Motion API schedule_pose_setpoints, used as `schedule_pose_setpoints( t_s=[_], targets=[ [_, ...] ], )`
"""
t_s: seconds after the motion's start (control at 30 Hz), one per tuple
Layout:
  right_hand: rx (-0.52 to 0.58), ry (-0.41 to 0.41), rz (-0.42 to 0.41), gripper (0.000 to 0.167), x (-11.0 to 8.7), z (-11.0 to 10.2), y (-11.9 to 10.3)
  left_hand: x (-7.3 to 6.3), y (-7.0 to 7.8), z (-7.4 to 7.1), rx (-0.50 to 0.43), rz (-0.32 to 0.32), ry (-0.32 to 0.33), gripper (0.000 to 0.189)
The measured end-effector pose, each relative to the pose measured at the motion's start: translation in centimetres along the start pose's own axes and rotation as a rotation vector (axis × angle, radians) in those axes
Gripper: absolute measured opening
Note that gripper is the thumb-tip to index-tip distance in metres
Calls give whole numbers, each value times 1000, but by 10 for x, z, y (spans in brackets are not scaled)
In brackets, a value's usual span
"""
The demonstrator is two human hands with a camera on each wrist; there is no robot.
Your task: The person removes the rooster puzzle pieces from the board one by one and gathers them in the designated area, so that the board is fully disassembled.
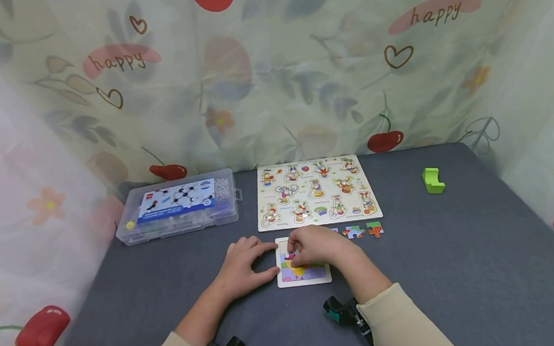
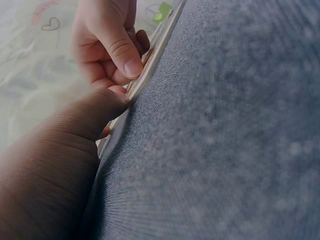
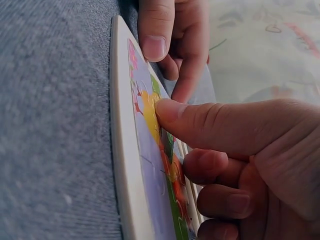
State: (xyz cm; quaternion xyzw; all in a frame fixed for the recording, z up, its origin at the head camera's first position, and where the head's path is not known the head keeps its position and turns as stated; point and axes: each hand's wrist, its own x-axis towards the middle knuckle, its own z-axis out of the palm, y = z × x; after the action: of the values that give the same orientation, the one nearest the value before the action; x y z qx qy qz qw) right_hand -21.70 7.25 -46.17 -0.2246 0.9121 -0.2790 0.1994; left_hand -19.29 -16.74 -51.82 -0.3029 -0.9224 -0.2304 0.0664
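Left hand (image 1: 246,264), spread, steadies the puzzle board (image 1: 306,283); right hand (image 1: 317,243), thumb parted from fingertips, could dislodge pieces (image 3: 151,120) by pressing unevenly.

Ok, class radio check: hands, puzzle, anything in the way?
Left hand touching left edge of puzzle. Right hand touching its face. Puzzle flat on table, partly hidden by that hand. Loose pieces just beyond, not blocking.
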Motion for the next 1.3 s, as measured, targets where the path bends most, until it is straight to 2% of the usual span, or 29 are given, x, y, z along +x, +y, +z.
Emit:
schedule_pose_setpoints(
  t_s=[0.23,0.67,1.0,1.3],
  targets=[
    [30,2,-5,21,0,1,0,0,0,0,7,0,3,48],
    [116,-24,-73,24,-4,0,4,0,0,0,3,5,7,48],
    [71,25,-85,20,-7,1,1,1,0,-3,10,9,-4,48],
    [-1,110,-109,21,-11,13,5,-1,0,-2,0,4,1,48]
  ],
)
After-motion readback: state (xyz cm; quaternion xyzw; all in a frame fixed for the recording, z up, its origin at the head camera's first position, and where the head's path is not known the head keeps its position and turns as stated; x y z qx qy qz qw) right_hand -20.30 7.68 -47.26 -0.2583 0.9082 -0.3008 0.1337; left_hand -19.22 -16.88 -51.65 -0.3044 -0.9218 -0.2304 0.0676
